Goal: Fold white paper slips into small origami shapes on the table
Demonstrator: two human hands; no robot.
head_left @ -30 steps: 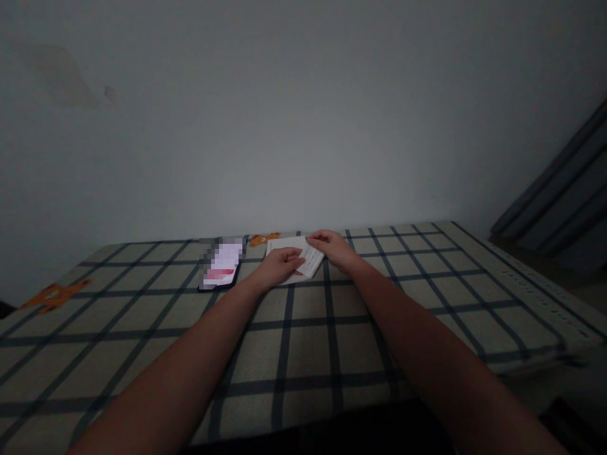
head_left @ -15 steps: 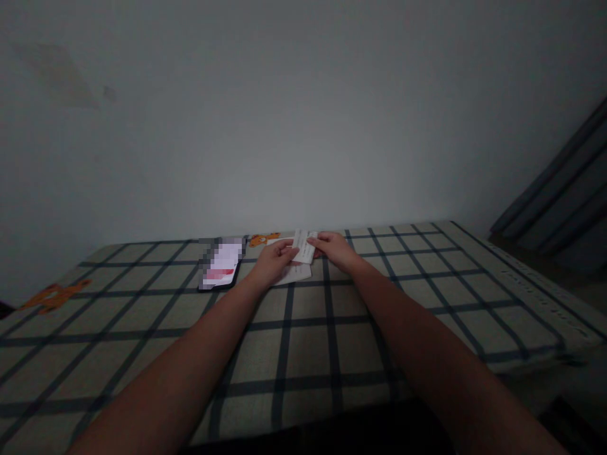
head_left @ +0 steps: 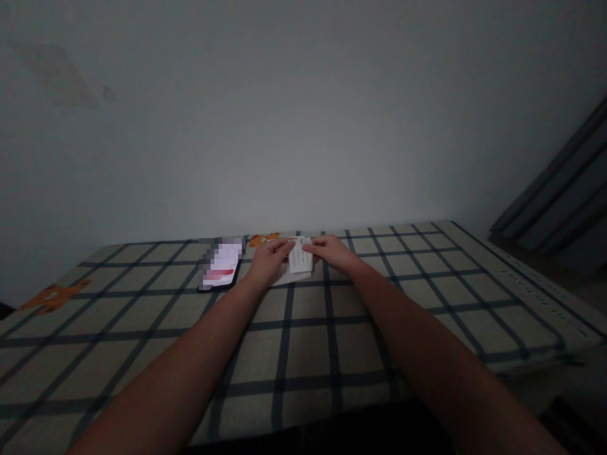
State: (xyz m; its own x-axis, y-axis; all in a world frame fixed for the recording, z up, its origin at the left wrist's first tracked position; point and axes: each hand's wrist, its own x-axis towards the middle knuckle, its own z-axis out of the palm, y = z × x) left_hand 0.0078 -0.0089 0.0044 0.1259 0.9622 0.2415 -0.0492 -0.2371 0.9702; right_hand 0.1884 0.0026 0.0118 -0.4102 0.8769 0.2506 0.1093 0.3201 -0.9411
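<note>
Dark clothing [head_left: 351, 433] fills the middle of the near edge, and the person's two bare forearms reach out from either side of it over a pale checked cloth [head_left: 308, 347] with dark blue lines. On the left, well apart from the papers, an orange bear print [head_left: 57, 295] marks the cloth; on the right, pale lettering [head_left: 545, 297] runs along its border.

Farther in, a white sheet [head_left: 284, 277] lies on the cloth, partly covered by the hands and by a smaller printed paper [head_left: 300, 259]. The left hand [head_left: 268, 260] pinches this paper at its left edge between thumb and fingers; the right hand [head_left: 334, 254] grips it near its upper right. The print is too small to read. Left of the left hand lies a phone [head_left: 222, 268], its lit screen partly pixelated.

Just beyond the left hand is a second bear print [head_left: 258, 241]. The far side meets a plain grey wall [head_left: 303, 126], with a grey curtain [head_left: 564, 183] hanging at right.
</note>
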